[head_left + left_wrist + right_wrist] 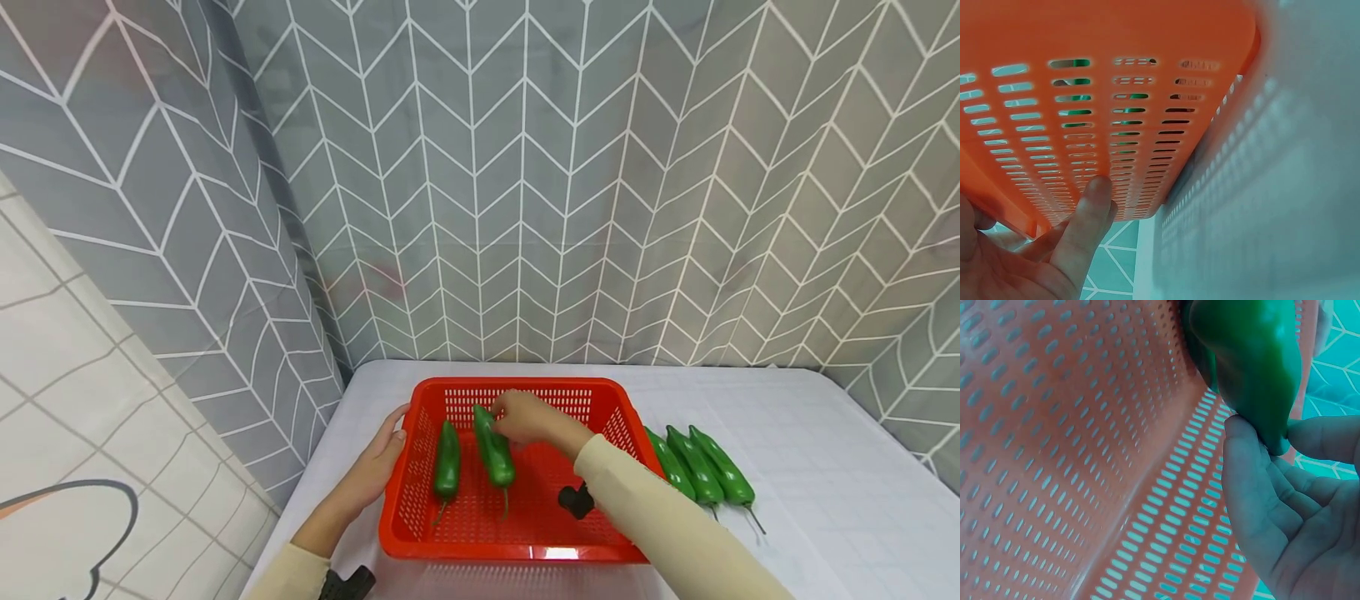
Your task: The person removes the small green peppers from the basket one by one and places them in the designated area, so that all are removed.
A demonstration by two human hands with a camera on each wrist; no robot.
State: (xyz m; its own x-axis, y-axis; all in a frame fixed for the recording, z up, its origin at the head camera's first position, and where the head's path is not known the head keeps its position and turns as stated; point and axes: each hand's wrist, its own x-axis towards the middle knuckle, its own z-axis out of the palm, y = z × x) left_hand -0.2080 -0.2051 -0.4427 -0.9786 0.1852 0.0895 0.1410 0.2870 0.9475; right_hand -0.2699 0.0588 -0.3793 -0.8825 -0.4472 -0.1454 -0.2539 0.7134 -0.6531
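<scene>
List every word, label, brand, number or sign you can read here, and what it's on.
None: no readable text in any view.
Green peppers, red basket, white table: no lettering that I can make out.
Grey backdrop: white line pattern only.
Dark curved line, lower left of the head view: cut off, not readable as text.

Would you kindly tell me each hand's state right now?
Left hand: open, touching the red basket.
Right hand: closed, pinching a green pepper by its tip.

the right fingers (500,407) pinch one green pepper (495,457) inside the red basket (480,550).
</scene>
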